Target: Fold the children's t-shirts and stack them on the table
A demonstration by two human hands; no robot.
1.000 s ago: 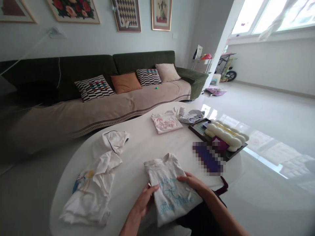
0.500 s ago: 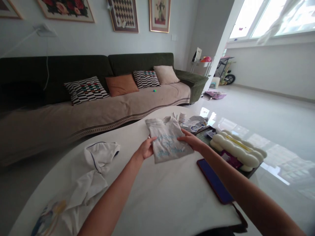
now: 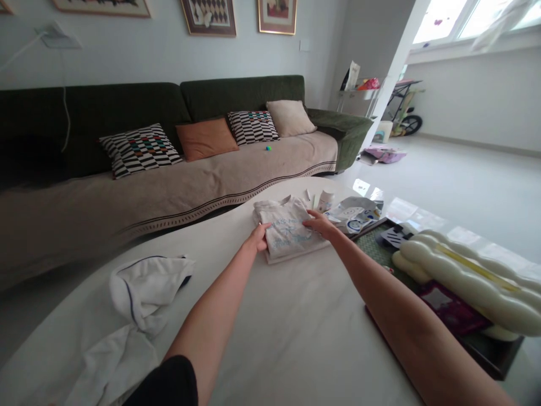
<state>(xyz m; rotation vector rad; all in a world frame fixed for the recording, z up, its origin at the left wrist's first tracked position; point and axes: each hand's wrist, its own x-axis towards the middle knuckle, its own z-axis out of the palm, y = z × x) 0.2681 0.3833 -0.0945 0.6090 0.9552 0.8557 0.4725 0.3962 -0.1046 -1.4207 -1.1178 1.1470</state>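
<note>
Both hands are pressing flat, fingers open, on the folded shirt (image 3: pixel 287 230): left hand (image 3: pixel 258 238) and right hand (image 3: pixel 320 224) flanking it on the table (image 3: pixel 296 338).

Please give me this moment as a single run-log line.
left hand: on folded shirt's left edge | right hand: on its right edge | folded shirt: stacked on another folded garment, far side of white table | unfolded white shirts: near left

Shirt lettering (image 3: pixel 289 235) — blurred, unreadable
</note>
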